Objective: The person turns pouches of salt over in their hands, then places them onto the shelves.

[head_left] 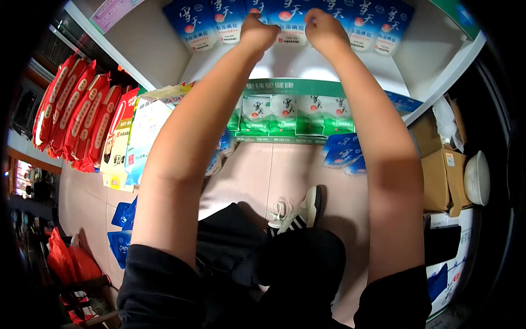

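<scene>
A row of blue-and-white salt packets [227, 27] stands upright on a white shelf at the top of the view. My left hand [259, 34] is at the left edge of the middle salt packet [291, 34], its thumb toward the packet and its fingers curled. On that packet's right edge, my right hand [327, 33] has its thumb and fingers closed together. Both hands partly cover the neighbouring packets, and some fingertips are hidden.
Green-and-white packets [283, 112] line the lower shelf. More blue packets [344, 152] lie on the floor below. Red packets [76, 112] hang at the left. An open cardboard box [438, 178] and a white bowl [477, 178] are at the right.
</scene>
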The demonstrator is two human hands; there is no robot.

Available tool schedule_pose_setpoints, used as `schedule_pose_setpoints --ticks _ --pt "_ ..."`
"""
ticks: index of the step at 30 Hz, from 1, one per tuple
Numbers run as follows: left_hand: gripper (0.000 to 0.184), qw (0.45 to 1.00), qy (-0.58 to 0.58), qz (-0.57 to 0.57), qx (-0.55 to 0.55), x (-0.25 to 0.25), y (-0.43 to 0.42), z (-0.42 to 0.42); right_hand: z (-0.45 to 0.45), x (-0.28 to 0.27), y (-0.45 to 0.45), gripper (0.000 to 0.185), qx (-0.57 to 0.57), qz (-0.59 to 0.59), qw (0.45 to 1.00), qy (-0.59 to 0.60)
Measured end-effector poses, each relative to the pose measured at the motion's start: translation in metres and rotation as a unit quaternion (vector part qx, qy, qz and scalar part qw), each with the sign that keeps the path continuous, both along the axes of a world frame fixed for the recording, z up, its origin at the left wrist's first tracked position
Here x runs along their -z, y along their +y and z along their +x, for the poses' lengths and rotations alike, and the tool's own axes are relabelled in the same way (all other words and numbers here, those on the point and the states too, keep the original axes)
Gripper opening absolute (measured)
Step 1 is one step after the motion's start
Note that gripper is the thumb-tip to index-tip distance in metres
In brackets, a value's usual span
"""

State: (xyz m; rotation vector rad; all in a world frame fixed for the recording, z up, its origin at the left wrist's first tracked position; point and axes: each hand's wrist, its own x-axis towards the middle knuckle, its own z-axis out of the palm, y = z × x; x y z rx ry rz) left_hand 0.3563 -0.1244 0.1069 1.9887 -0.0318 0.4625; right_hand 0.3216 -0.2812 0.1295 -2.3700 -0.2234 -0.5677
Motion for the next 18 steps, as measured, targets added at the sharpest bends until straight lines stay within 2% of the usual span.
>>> schedule_pose_setpoints --ticks 1,2,3,4,5,6,8,11,14,15,17,18 --pt "0.037 0.999 -0.029 -0.01 0.017 -0.006 0.0 -0.013 -0.007 0.0 -0.001 0.014 -0.027 0.02 0.992 -0.125" --pt "0.042 0.998 -0.054 -0.02 0.036 -0.011 0.0 -0.027 -0.014 -0.002 -0.008 0.014 -0.022 0.019 0.993 -0.117" --pt "0.032 0.989 0.001 -0.091 0.121 -0.018 0.001 -0.042 -0.034 -0.017 -0.013 0.015 -0.06 0.075 0.992 -0.087" --pt "0.022 0.978 0.021 -0.099 0.181 -0.028 0.0 -0.07 -0.05 -0.024 -0.016 0.016 -0.096 0.133 0.985 -0.06" --pt "0.017 0.96 0.025 -0.128 0.249 -0.034 -0.001 -0.1 -0.06 -0.013 -0.018 0.013 -0.115 0.274 0.95 -0.094" --pt "0.02 0.942 0.05 -0.135 0.303 -0.036 0.001 -0.12 -0.063 0.002 -0.035 0.012 -0.223 0.364 0.899 -0.104" --pt "0.015 0.926 0.086 -0.112 0.351 -0.029 0.002 -0.162 -0.119 0.007 -0.054 0.011 -0.119 0.356 0.923 -0.087" --pt "0.016 0.914 0.151 -0.151 0.344 0.022 -0.001 -0.209 -0.184 0.047 -0.082 0.009 -0.037 0.43 0.901 -0.032" --pt "0.016 0.889 0.253 -0.218 0.313 0.083 -0.02 -0.25 -0.226 0.114 -0.111 0.008 0.008 0.487 0.873 0.013" --pt "0.018 0.885 0.268 -0.212 0.315 0.105 -0.027 -0.258 -0.238 0.131 -0.116 0.008 0.016 0.483 0.875 0.017" --pt "0.022 0.876 0.296 -0.21 0.318 0.135 -0.045 -0.269 -0.257 0.157 -0.124 0.012 0.125 0.487 0.856 0.124" --pt "0.023 0.87 0.309 -0.217 0.317 0.144 -0.058 -0.275 -0.262 0.167 -0.126 0.012 0.134 0.481 0.857 0.127"
